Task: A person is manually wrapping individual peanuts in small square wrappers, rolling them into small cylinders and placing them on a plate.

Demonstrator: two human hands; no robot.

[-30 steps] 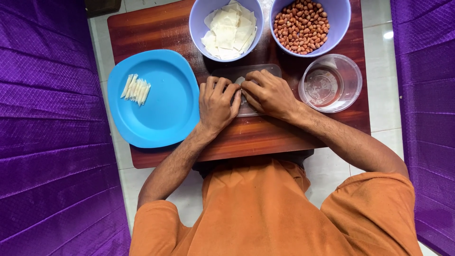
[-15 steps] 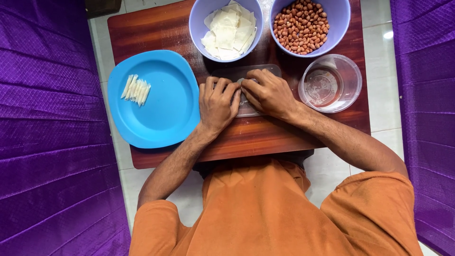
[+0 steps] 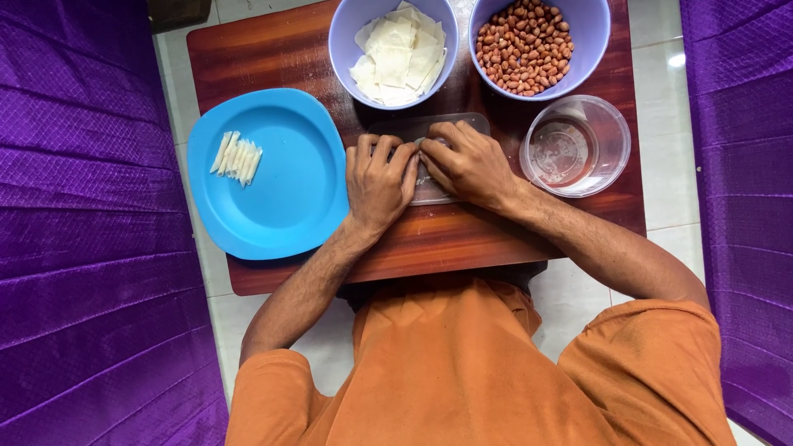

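My left hand [image 3: 378, 180] and my right hand [image 3: 467, 162] lie side by side on a clear plastic tray [image 3: 433, 195] in the middle of the wooden table [image 3: 273, 49]. The fingertips of both hands press together on a small pale wrapper piece [image 3: 420, 144], which the fingers mostly hide. Just beyond the hands stands a lilac bowl of white square wrappers [image 3: 396, 51]. To its right, another lilac bowl holds peanuts [image 3: 529, 40].
A blue plate [image 3: 289, 182] at the left carries several thin white rolls [image 3: 236, 157]. To the right of my right hand sits a clear round container with water [image 3: 576, 147]. Purple fabric [image 3: 83, 223] flanks the table on both sides, over a pale tiled floor.
The fingers of both hands have shifted slightly on the pale piece. Nothing else has moved.
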